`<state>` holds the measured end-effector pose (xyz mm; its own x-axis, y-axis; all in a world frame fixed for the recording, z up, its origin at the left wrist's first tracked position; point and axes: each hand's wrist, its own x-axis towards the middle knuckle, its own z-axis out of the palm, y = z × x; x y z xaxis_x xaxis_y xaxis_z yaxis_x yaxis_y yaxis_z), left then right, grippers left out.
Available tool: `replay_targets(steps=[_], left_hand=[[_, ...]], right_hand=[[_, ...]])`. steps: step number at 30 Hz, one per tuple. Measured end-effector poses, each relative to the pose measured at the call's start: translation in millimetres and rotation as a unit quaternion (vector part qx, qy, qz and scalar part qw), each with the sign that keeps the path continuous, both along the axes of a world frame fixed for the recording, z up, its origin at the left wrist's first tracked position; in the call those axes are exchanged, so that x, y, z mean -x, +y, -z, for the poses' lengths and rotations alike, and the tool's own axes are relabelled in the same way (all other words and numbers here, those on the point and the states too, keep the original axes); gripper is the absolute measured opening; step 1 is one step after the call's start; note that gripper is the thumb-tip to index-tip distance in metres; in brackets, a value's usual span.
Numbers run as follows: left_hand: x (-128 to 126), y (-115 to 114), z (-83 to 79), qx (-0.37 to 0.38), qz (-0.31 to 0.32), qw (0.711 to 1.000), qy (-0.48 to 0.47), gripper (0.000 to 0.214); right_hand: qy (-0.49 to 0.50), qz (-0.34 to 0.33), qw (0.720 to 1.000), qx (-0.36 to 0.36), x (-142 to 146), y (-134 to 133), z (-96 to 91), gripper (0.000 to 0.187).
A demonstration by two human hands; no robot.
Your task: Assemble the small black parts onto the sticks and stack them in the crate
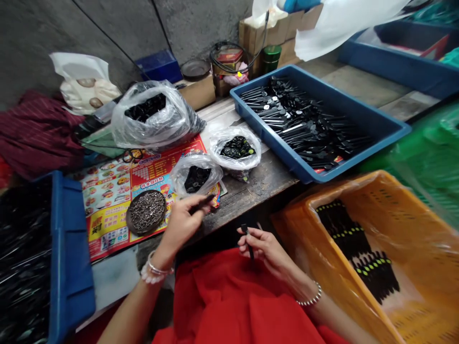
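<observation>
A black strip (248, 243) is pinched nearly upright by the right hand (263, 251), and a second black strip (201, 203), pointing forward and rightward, is gripped by the half-closed left hand (182, 223).

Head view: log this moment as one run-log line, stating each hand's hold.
left hand: black strip | right hand: black strip | beside right arm: orange crate

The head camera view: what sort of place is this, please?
Probably a small hand-assembly workshop: a blue plastic tray of black parts, a clear bag of small black pieces, and an orange crate of black strips.
</observation>
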<state>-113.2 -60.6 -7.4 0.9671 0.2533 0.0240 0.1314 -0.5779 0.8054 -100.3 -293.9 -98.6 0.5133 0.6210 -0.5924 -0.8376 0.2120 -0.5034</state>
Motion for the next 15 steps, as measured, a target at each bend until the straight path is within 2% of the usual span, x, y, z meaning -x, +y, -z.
replay_targets(steps=[2, 6, 15], left_hand=[[7.9, -18.9, 1.9, 0.029, 0.048, 0.998, 0.040, 0.020], [15.7, -41.4, 10.0, 0.007, 0.098, 0.992, 0.082, 0.022], [19.4, -48.0, 12.7, -0.041, 0.125, 0.984, 0.122, 0.023]], right_hand=[[-0.024, -0.025, 0.999, -0.004, 2.5, 2.2, 1.4, 0.050], [-0.072, -0.061, 0.996, 0.003, 7.8, 5.9, 2.3, 0.054], [-0.116, -0.090, 0.989, 0.011, 9.8, 7.8, -2.4, 0.052]])
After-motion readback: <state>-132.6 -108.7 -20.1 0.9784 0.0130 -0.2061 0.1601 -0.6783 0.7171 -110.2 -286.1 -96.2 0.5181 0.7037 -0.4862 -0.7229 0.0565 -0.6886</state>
